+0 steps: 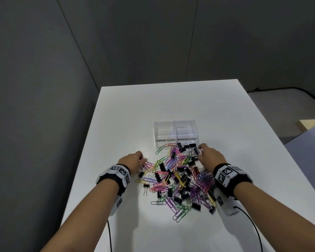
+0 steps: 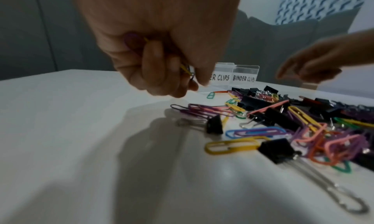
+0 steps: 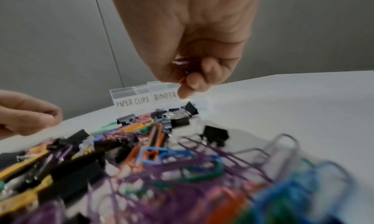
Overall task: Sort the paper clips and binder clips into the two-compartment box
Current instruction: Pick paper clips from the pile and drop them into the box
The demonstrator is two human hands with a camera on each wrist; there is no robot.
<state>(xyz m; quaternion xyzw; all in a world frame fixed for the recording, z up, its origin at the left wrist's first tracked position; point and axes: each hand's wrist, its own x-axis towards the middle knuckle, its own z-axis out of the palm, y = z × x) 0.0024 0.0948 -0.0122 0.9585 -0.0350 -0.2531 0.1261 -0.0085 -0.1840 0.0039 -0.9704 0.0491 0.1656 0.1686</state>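
Observation:
A clear two-compartment box (image 1: 175,132) stands mid-table, labelled PAPER CLIPS on the left and BINDER CLIPS on the right; both compartments look empty. In front of it lies a mixed pile (image 1: 178,177) of coloured paper clips and black binder clips. My left hand (image 1: 142,160) hovers at the pile's left edge, fingers curled round a few paper clips (image 2: 187,70), purple and yellow. My right hand (image 1: 200,151) is at the pile's far right, just before the box (image 3: 141,98). Its fingers are curled round a few small clips (image 3: 181,64); what kind they are is unclear.
The white table (image 1: 171,106) has bare surface behind and beside the box. Its left edge drops off close to my left wrist. Black cables (image 1: 109,237) trail from both wrist bands over the near edge. Grey partition walls stand behind.

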